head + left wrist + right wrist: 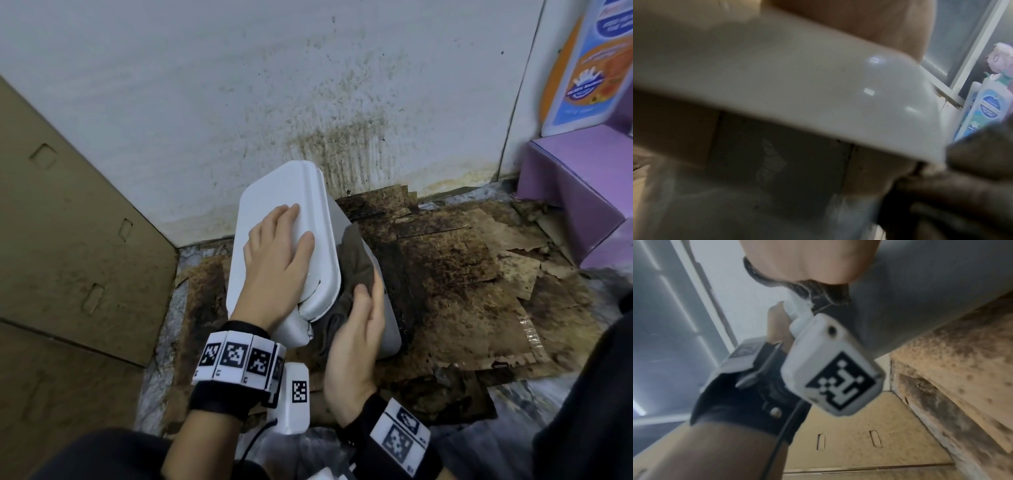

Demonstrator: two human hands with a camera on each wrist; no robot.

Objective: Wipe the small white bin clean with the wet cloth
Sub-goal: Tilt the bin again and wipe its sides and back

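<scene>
I had the small white bin (284, 219) tipped on its side on the stained cardboard (462, 274) covering the floor, close to the spattered wall (274, 85), its lid (274, 192) facing up toward me. I judged it light, hollow plastic, stiff but smooth, likely to slide or roll under a push, so it needed bracing from above. My left hand (274, 257) lay flat on the lid, fingers straight and spread, pressing down, wrist angled in from the lower left. The wet cloth (356, 260) was dark, limp and soft, draped down the bin's grey side just under the lid's edge; it should mould to the curve easily. My right hand (356, 329) pressed it against that side wall with the palm turned toward the bin and the fingers extended, the thumb bent over the cloth's lower fold. From the right wrist view only the heel of that hand showed against the grey wall.
</scene>
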